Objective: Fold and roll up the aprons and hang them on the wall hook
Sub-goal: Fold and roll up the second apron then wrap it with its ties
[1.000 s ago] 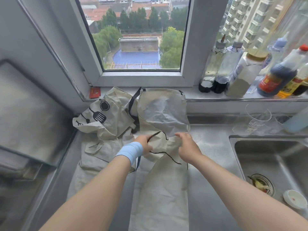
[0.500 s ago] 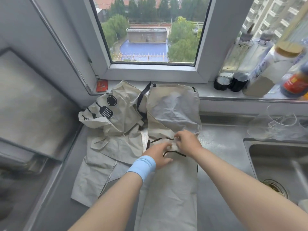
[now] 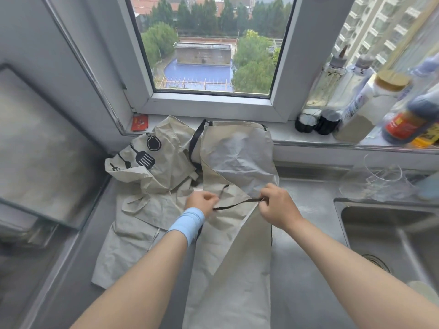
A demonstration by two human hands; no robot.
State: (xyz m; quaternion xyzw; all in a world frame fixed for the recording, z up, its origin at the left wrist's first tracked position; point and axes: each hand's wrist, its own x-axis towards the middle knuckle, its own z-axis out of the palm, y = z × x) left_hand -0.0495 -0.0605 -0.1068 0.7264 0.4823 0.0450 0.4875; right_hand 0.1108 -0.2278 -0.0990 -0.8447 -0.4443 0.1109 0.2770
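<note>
Hands are drawing apart over the plain apron [image 3: 237, 160], which is lying lengthwise on the steel tabletop [image 3: 306, 236], its bib propped against the window sill and its hem running back toward the person. Half a second ago the two hands were bunched together on the cloth. Now the left hand [image 3: 202, 201] is pinching one part of the black tie [image 3: 237, 204] and the right hand [image 3: 276, 205] is pinching the other. Each grip is clamped on the strap with curled fingers, and the tie is stretching nearly taut between them. The cloth's right edge is lifting a little with the pull (the tie is sewn on there, I'd guess). To me that is saying the waist tie is being straightened before any rolling starts, so this apron is folded narrow but not yet rolled. The printed apron [image 3: 164, 162], with its black utensil pattern, is lying crumpled just beside it on the left, touching it, seemingly not yet folded. No wall hook is showing from here.
</note>
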